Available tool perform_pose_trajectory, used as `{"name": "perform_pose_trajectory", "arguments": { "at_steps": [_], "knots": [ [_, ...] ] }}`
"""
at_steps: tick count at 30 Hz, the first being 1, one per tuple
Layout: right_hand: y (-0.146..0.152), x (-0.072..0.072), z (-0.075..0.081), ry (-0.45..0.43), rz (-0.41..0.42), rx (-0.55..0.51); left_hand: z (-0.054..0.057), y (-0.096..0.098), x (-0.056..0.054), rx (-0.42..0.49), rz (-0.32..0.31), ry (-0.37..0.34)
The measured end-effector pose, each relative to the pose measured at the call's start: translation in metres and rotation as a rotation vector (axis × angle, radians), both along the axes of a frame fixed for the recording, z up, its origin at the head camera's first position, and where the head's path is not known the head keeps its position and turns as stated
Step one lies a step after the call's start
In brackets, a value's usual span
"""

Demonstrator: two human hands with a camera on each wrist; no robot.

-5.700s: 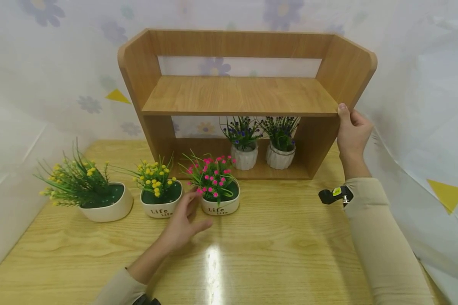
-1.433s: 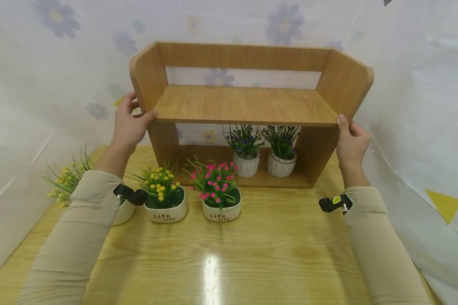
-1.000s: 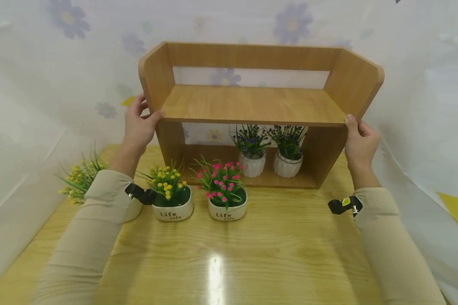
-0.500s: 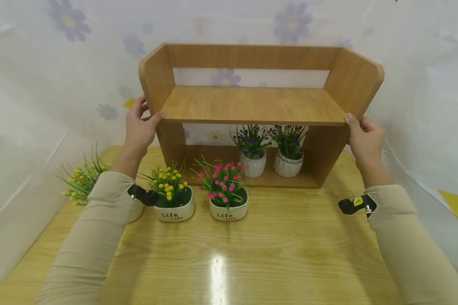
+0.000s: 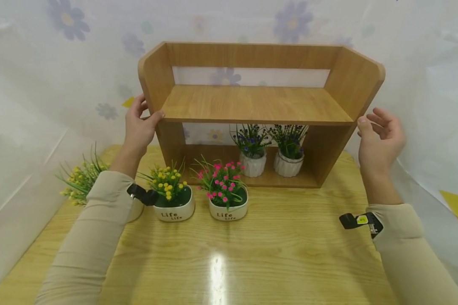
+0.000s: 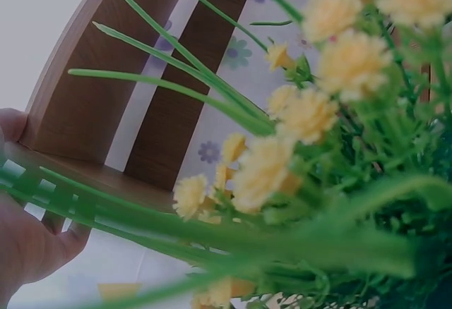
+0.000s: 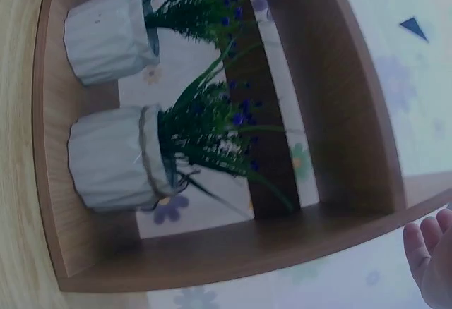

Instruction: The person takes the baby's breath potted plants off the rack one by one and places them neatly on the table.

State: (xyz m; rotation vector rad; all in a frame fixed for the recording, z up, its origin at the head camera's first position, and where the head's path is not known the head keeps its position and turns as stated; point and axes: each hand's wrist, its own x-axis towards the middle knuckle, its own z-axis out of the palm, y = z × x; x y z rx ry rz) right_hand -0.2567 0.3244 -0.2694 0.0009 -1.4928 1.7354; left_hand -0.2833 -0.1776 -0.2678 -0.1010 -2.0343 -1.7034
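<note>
A two-tier wooden shelf [image 5: 252, 103] stands on the table against the patterned wall. My left hand [image 5: 138, 129] grips its left side panel, thumb at the front edge of the middle board and fingers behind the panel. Just off the right panel, my right hand [image 5: 383, 142] is spread with loosely bent fingers and holds nothing; whether the thumb still touches the edge I cannot tell. Two white ribbed pots [image 5: 253, 164] with purple-flowered plants sit on the lower tier, right of centre. In the left wrist view, yellow flowers [image 6: 268, 171] cover much of the left hand's surroundings.
In front of the shelf stand a pink-flowered planter [image 5: 229, 209] and a yellow-flowered planter [image 5: 174, 210], both white with "Life" lettering. Another yellow-flowered planter [image 5: 135, 211] is partly behind my left sleeve. The wooden table [image 5: 275, 254] extends toward me.
Earlier my left hand went from beside the pink-flowered planter to the shelf's left panel. Over the last half second my right hand has loosened from the right panel and moved rightward. The shelf stays put.
</note>
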Motion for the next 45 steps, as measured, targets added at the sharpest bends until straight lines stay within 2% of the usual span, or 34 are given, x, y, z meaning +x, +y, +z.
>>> {"name": "perform_pose_trajectory", "arguments": {
  "at_steps": [4, 7, 11, 15, 26, 37, 45],
  "knots": [
    [-0.013, 0.016, 0.002, 0.074, 0.024, 0.057, 0.001, 0.000, -0.001, 0.011, -0.003, 0.004],
    [-0.024, 0.029, -0.001, 0.074, 0.074, 0.107, 0.001, 0.001, -0.002, 0.018, -0.006, 0.008],
    [-0.039, 0.040, -0.013, 0.042, 0.161, 0.179, 0.001, 0.001, -0.002, 0.025, 0.003, 0.007],
    [-0.049, 0.043, -0.029, 0.035, 0.243, 0.210, 0.000, 0.001, -0.002, 0.029, 0.005, 0.009],
    [-0.069, 0.042, -0.068, -0.010, 0.393, 0.217, 0.000, 0.001, -0.003, 0.039, 0.014, 0.014],
    [-0.090, 0.025, -0.108, -0.128, 0.406, 0.308, -0.001, 0.003, -0.004, 0.062, 0.007, 0.009],
    [-0.108, 0.015, -0.124, -0.236, 0.434, 0.302, 0.001, 0.001, -0.002, 0.039, 0.001, -0.003]
  ]
}}
